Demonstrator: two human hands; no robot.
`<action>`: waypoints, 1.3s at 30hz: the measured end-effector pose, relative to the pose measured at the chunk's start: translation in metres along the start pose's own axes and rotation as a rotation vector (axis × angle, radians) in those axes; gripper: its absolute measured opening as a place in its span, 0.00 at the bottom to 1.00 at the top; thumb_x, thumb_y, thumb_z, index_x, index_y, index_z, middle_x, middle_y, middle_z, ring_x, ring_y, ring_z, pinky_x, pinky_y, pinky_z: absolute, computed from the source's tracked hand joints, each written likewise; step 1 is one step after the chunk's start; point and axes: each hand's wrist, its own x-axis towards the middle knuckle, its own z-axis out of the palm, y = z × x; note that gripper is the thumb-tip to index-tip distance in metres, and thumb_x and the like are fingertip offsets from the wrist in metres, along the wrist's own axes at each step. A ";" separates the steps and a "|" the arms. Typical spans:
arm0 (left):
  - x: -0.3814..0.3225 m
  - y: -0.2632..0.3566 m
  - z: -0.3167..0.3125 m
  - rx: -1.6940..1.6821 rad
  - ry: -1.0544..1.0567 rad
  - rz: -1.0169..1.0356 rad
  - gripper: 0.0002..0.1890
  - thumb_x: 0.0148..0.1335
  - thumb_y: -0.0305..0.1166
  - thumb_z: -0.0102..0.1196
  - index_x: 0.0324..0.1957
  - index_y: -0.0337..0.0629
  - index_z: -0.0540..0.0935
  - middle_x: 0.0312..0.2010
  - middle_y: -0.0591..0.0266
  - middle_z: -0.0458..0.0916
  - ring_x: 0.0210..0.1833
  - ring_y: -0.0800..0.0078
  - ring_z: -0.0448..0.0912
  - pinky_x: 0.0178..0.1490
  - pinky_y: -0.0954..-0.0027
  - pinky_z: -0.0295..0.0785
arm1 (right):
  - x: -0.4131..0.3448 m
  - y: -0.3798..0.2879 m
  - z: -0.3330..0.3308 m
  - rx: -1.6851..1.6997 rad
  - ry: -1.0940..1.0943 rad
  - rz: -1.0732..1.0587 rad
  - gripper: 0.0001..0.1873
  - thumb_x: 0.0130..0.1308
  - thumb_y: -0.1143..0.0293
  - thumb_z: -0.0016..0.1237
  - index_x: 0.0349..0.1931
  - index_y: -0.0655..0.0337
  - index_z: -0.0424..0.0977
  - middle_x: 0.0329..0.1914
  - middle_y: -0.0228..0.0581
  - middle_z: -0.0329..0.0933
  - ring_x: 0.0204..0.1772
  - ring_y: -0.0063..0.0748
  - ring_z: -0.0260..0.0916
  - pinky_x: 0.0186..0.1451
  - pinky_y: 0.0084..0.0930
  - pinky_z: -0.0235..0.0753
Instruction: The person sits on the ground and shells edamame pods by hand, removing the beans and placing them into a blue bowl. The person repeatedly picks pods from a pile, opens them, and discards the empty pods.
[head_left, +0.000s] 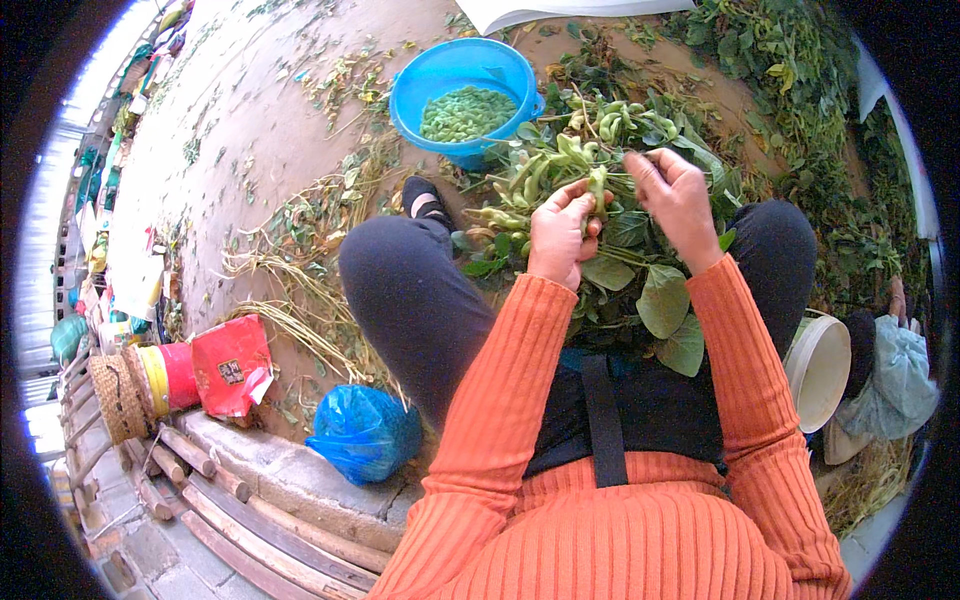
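My left hand is closed around a green bean pod, held between thumb and fingers above my lap. Close on its right, my right hand has its thumb and forefinger brought together near the pod's stems; whether something small is between them cannot be told. Leafy bean plants with plump green pods lie across and between my knees, beneath both hands. Beyond them stands a blue plastic bucket, with shelled green beans inside.
Pulled stalks and leaves litter the ground at left. A blue plastic bag, a red bag and wooden poles lie lower left. At right are a white bucket, heaped bean plants and part of another person.
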 end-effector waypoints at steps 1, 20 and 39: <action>0.000 0.001 -0.002 -0.065 0.012 -0.034 0.11 0.62 0.29 0.48 0.47 0.44 0.73 0.29 0.69 0.77 0.21 0.86 0.68 0.12 0.86 0.52 | -0.007 -0.008 0.006 -0.090 -0.046 -0.096 0.13 0.59 0.64 0.52 0.28 0.68 0.74 0.19 0.30 0.73 0.23 0.17 0.65 0.25 0.18 0.64; -0.006 0.025 -0.008 0.034 0.036 0.057 0.10 0.63 0.34 0.51 0.41 0.38 0.77 0.27 0.66 0.77 0.16 0.88 0.62 0.12 0.86 0.49 | 0.041 -0.015 -0.034 -0.694 -0.365 -0.217 0.15 0.51 0.64 0.50 0.26 0.72 0.73 0.15 0.48 0.68 0.20 0.34 0.65 0.28 0.32 0.65; -0.007 0.028 0.000 0.225 0.134 0.253 0.10 0.58 0.32 0.57 0.39 0.38 0.80 0.22 0.71 0.74 0.12 0.91 0.57 0.12 0.85 0.47 | 0.034 -0.016 -0.037 -0.650 -0.301 -0.104 0.17 0.48 0.61 0.49 0.20 0.72 0.71 0.13 0.50 0.66 0.18 0.34 0.64 0.26 0.35 0.64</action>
